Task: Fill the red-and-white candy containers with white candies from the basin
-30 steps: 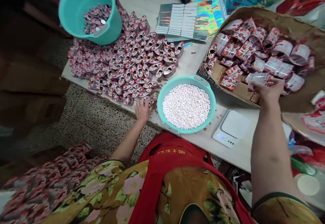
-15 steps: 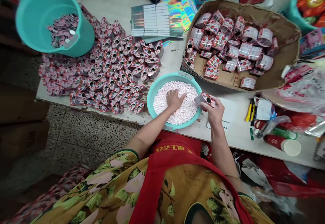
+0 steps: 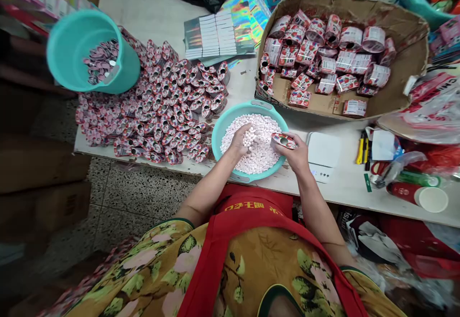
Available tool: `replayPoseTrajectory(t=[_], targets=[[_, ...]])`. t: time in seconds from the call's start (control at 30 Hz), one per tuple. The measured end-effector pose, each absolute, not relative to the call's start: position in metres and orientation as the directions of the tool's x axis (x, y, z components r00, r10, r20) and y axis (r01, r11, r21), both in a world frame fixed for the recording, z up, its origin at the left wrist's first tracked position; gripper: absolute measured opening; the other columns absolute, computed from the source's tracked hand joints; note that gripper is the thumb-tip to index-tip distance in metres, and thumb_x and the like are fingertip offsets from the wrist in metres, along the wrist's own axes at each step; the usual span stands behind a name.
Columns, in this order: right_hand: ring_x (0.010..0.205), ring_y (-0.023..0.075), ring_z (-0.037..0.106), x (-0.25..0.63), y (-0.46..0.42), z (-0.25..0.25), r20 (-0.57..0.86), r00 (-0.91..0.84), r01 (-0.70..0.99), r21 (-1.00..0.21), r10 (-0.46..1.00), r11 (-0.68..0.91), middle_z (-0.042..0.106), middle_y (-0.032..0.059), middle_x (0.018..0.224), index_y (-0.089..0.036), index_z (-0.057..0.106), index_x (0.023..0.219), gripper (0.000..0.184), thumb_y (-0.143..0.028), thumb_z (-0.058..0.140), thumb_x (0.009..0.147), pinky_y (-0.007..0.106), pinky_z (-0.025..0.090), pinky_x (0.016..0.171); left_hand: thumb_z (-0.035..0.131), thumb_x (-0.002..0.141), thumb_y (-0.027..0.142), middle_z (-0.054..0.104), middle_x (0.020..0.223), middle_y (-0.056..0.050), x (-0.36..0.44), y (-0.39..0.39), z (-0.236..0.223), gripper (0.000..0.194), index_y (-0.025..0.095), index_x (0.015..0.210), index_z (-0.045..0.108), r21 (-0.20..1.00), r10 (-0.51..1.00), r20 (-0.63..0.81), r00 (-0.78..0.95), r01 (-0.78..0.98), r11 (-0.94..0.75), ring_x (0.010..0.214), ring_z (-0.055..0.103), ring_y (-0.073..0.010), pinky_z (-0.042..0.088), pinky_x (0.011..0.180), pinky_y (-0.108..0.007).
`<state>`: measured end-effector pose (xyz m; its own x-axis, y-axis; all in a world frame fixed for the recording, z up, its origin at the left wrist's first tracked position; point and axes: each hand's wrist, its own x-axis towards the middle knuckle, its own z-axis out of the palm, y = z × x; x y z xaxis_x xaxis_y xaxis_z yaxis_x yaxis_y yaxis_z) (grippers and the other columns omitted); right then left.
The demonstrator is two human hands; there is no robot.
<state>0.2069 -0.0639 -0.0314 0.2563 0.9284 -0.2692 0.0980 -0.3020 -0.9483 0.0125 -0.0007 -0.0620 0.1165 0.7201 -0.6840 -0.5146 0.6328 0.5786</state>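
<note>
A turquoise basin full of small white and pale pink candies stands at the table's front edge. Over its left part, my left hand is cupped around a handful of the candies, palm turned inward. My right hand grips a small red-and-white printed container at the basin's right rim. The container's oval top with a dark round hole faces up. To the left, many similar containers stand packed together with their holes upward.
A turquoise bucket of small pink pieces is at the left. A cardboard box at the right holds more printed containers. Right of my right hand lies a white scale; farther right are a yellow cutter and a paper cup.
My left hand, earlier flat on the candies with fingers spread, has turned and closed around a handful. My right hand has brought the container closer over the basin, its top turned more upward.
</note>
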Motion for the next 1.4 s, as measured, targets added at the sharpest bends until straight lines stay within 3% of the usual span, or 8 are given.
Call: replayPoseTrajectory(t=[0.1, 0.33, 0.53, 0.83, 1.2, 1.4], targets=[[0.099, 0.0246, 0.070, 0.185, -0.065, -0.029, -0.236, 0.174, 0.183, -0.946, 0.956, -0.267, 0.076, 0.0055, 0.106, -0.021, 0.075, 0.105, 0.052, -0.044, 0.087, 0.060, 0.040, 0.054, 0.096, 0.076, 0.069, 0.043, 0.058, 0.063, 0.002, 0.019, -0.002, -0.027, 0.033, 0.019, 0.076, 0.056, 0.557, 0.790, -0.588, 0.175, -0.620, 0.552, 0.049, 0.053, -0.0102, 0.043, 0.050, -0.024], [0.103, 0.0264, 0.070, 0.146, -0.061, -0.036, -0.162, 0.089, 0.372, -0.910, 0.983, -0.183, 0.075, 0.0037, 0.110, -0.022, 0.074, 0.104, 0.040, -0.033, 0.075, 0.066, 0.040, 0.053, 0.097, 0.074, 0.072, 0.037, 0.064, 0.078, 0.000, 0.034, -0.009, -0.002, 0.028, 0.018, 0.078, 0.055, 0.757, 0.934, -0.357, 0.004, -0.585, 0.292, 0.063, 0.065, -0.0124, 0.052, 0.062, -0.025], [0.097, 0.0264, 0.071, 0.141, -0.056, -0.030, -0.167, 0.124, 0.449, -0.869, 0.978, -0.205, 0.076, 0.0035, 0.106, -0.022, 0.074, 0.104, 0.039, -0.031, 0.071, 0.066, 0.039, 0.055, 0.093, 0.081, 0.069, 0.040, 0.053, 0.061, 0.006, 0.037, -0.002, -0.006, 0.037, 0.020, 0.080, 0.052, 0.784, 0.911, -0.407, -0.066, -0.537, 0.311, 0.051, 0.056, -0.0091, 0.044, 0.052, -0.021], [0.103, 0.0309, 0.070, 0.141, -0.049, -0.022, -0.203, 0.161, 0.513, -0.819, 0.966, -0.258, 0.076, 0.0065, 0.110, -0.021, 0.074, 0.107, 0.042, -0.035, 0.074, 0.067, 0.044, 0.055, 0.095, 0.085, 0.067, 0.042, 0.054, 0.062, 0.007, 0.041, 0.009, -0.010, 0.041, 0.020, 0.083, 0.054, 0.794, 0.907, -0.417, -0.053, -0.507, 0.336, 0.049, 0.054, -0.0072, 0.042, 0.048, -0.019], [0.108, 0.0291, 0.070, 0.140, -0.044, -0.022, -0.204, 0.156, 0.515, -0.819, 0.967, -0.255, 0.074, 0.0055, 0.117, -0.022, 0.073, 0.111, 0.043, -0.032, 0.074, 0.069, 0.042, 0.054, 0.099, 0.085, 0.065, 0.038, 0.057, 0.067, 0.006, 0.042, 0.015, -0.014, 0.041, 0.020, 0.088, 0.057, 0.836, 0.921, -0.386, -0.049, -0.441, 0.327, 0.052, 0.054, -0.0073, 0.045, 0.052, -0.020], [0.101, 0.0298, 0.071, 0.144, -0.045, -0.021, -0.175, 0.178, 0.547, -0.801, 0.968, -0.246, 0.076, 0.0061, 0.108, -0.022, 0.074, 0.106, 0.040, -0.031, 0.073, 0.067, 0.042, 0.055, 0.093, 0.084, 0.069, 0.038, 0.057, 0.062, 0.005, 0.049, 0.015, -0.008, 0.036, 0.018, 0.086, 0.060, 0.847, 0.936, -0.352, -0.027, -0.435, 0.306, 0.053, 0.053, -0.0071, 0.044, 0.054, -0.020]])
